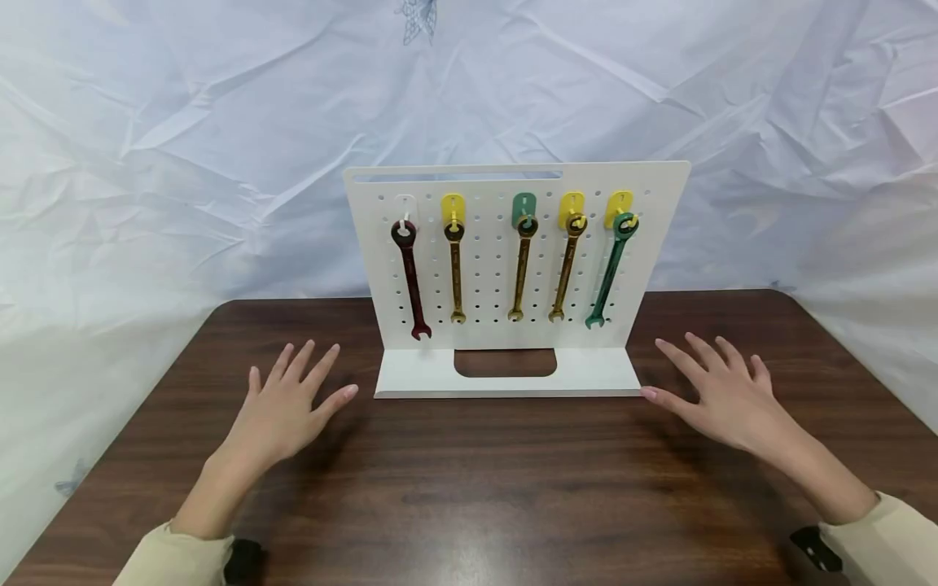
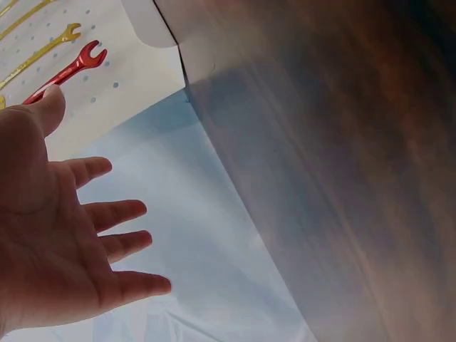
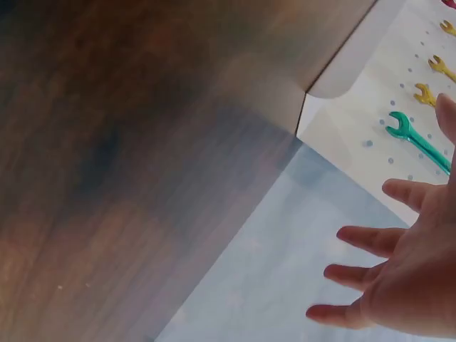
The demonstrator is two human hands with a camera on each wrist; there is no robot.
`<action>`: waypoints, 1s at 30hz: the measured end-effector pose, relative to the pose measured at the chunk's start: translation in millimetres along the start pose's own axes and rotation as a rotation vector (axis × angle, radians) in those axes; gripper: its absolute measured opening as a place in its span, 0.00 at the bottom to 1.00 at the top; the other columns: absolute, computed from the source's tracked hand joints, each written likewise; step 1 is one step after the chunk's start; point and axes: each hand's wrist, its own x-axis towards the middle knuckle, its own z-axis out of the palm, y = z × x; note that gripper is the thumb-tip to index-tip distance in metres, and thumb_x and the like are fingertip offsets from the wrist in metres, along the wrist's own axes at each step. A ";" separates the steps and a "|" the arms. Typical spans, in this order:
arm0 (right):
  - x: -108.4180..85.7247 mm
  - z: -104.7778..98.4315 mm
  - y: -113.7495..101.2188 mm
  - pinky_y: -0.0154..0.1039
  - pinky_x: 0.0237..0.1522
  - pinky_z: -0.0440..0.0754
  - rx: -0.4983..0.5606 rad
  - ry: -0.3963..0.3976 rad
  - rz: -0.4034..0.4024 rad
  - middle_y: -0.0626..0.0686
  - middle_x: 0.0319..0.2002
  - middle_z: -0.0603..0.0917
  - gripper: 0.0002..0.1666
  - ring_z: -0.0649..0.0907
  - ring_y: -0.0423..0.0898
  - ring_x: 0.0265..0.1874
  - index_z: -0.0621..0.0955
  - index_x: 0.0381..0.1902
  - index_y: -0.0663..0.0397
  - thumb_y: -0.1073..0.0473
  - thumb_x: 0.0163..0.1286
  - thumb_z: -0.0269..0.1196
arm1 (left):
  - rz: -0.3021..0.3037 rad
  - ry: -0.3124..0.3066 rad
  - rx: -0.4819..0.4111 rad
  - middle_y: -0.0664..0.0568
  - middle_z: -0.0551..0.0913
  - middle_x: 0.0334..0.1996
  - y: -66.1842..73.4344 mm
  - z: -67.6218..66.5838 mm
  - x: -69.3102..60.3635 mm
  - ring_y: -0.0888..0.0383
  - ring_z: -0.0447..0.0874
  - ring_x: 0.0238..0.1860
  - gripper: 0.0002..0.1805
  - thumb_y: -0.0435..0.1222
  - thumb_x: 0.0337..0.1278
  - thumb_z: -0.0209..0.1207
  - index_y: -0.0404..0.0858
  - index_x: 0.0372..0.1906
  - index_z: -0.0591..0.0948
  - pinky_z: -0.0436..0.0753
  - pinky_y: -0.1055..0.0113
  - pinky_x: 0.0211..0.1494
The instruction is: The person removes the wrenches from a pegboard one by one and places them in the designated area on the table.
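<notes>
1. While both hands lie spread at either side of the frame, all five wrenches hang on the white board [image 1: 498, 332], upper centre, standing on the surface [image 1: 484, 472].
2. Left hand [image 1: 274, 415], left of frame: fingers straight and parted, grip has nothing in it.
3. Right hand [image 1: 721, 395], right of frame: likewise spread, grip holding nothing. Thumb tip by the board's lower right corner; touching or just beside, can't tell.
4. Wrenches, left to right: red wrench [image 1: 412, 277] on a white hook; first gold wrench [image 1: 457, 277] on yellow; second gold wrench [image 1: 521, 277] on green; third gold wrench [image 1: 566, 273] on yellow; green wrench [image 1: 610, 273] on yellow. Ring ends up, forked ends down; the last two slant toward lower left.
5. Step, as I judge it: a ready pose, no wrench in hand.
6. Next move, my judgement: handling one would call for reaching up-frame, pinching its shank, and lifting the ring clear of the hook tip before drawing it back.
</notes>
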 end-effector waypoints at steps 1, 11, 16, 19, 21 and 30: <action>1.3 -1.3 0.1 0.76 0.50 0.47 0.009 0.005 -0.008 0.68 0.65 0.55 0.48 0.52 0.73 0.60 0.56 0.70 0.45 0.28 0.59 0.51 | -0.001 0.003 -0.003 0.34 0.49 0.68 -0.3 -1.3 0.4 0.35 0.41 0.67 0.42 0.65 0.58 0.37 0.44 0.71 0.52 0.41 0.28 0.59; 21.6 -16.2 5.3 0.70 0.48 0.66 0.241 -0.047 -0.097 0.71 0.59 0.65 0.44 0.64 0.70 0.56 0.61 0.65 0.64 0.39 0.62 0.59 | 0.037 0.016 -0.119 0.32 0.60 0.63 -1.0 -6.3 8.5 0.34 0.57 0.61 0.44 0.59 0.57 0.50 0.37 0.69 0.54 0.66 0.35 0.55; 34.1 -24.3 7.6 0.62 0.45 0.74 0.338 -0.115 -0.061 0.70 0.55 0.70 0.42 0.70 0.66 0.53 0.61 0.65 0.62 0.40 0.63 0.57 | 0.060 -0.020 -0.235 0.33 0.61 0.63 -1.2 -8.4 17.5 0.35 0.59 0.61 0.43 0.56 0.57 0.53 0.34 0.68 0.56 0.64 0.38 0.59; 43.1 -29.3 9.0 0.57 0.43 0.77 0.398 -0.137 -0.058 0.68 0.52 0.73 0.39 0.73 0.63 0.51 0.63 0.63 0.63 0.41 0.65 0.56 | 0.054 -0.038 -0.289 0.35 0.62 0.63 -0.4 -9.5 22.7 0.36 0.59 0.61 0.42 0.56 0.57 0.53 0.34 0.68 0.58 0.65 0.39 0.59; 48.8 -32.6 10.1 0.55 0.43 0.78 0.423 -0.142 -0.058 0.67 0.51 0.74 0.37 0.74 0.62 0.50 0.65 0.61 0.64 0.43 0.65 0.56 | 0.048 -0.046 -0.312 0.35 0.63 0.63 1.0 -10.3 25.2 0.36 0.61 0.61 0.41 0.56 0.57 0.53 0.34 0.67 0.59 0.66 0.39 0.58; 75.3 -44.6 13.9 0.49 0.44 0.81 0.569 -0.153 -0.006 0.69 0.54 0.72 0.35 0.77 0.60 0.48 0.63 0.62 0.67 0.47 0.68 0.55 | 0.044 -0.068 -0.368 0.34 0.69 0.58 7.6 -11.0 32.9 0.36 0.64 0.59 0.38 0.55 0.59 0.52 0.35 0.66 0.60 0.69 0.40 0.55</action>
